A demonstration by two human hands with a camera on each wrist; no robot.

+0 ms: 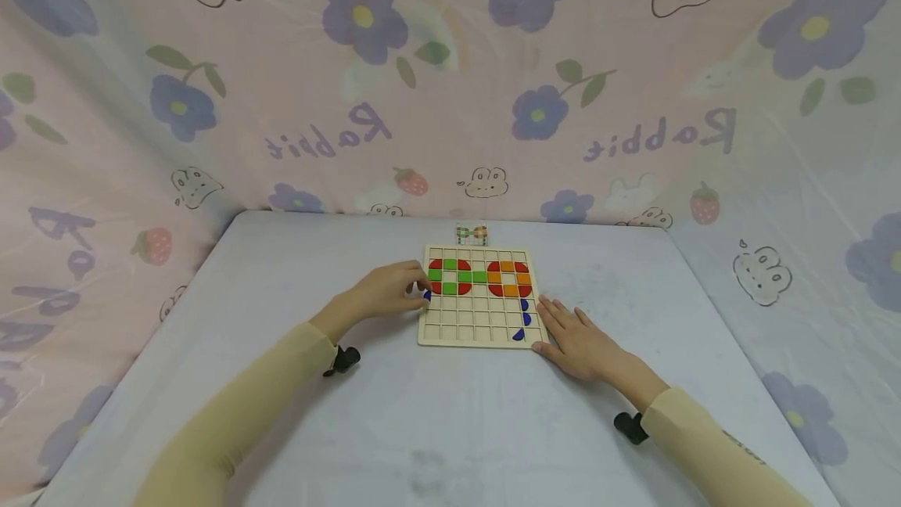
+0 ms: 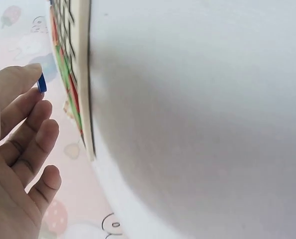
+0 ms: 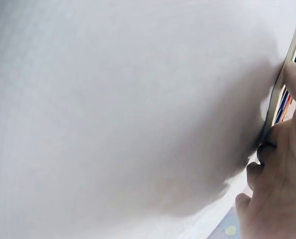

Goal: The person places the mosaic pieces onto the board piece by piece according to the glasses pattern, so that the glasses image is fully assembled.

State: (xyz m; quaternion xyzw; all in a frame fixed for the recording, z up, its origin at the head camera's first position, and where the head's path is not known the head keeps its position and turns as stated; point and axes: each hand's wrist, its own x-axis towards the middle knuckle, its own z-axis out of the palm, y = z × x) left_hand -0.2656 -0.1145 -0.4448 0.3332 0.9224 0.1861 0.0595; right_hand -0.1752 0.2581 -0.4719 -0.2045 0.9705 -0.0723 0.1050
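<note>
Between thumb and index fingertip, my left hand (image 1: 387, 289) pinches a small blue piece (image 2: 42, 83) at the left edge of a wooden grid board (image 1: 464, 337). The other left fingers are loosely bent, as the left wrist view shows. On the board's upper half, red corner pieces (image 1: 464, 264) and green squares (image 1: 479, 277) form a ring on the left, and red with orange squares (image 1: 507, 266) another on the right. Several blue pieces (image 1: 526, 319) lie down the lower right columns. My right hand (image 1: 580, 346) lies with extended fingers against the board's right edge.
Just behind the board lies a small pattern card (image 1: 472, 234). A white cloth covers the table (image 1: 436, 413), and a printed curtain (image 1: 450, 100) hangs behind and at both sides. Black wrist cameras (image 1: 343, 361) sit under the sleeves.
</note>
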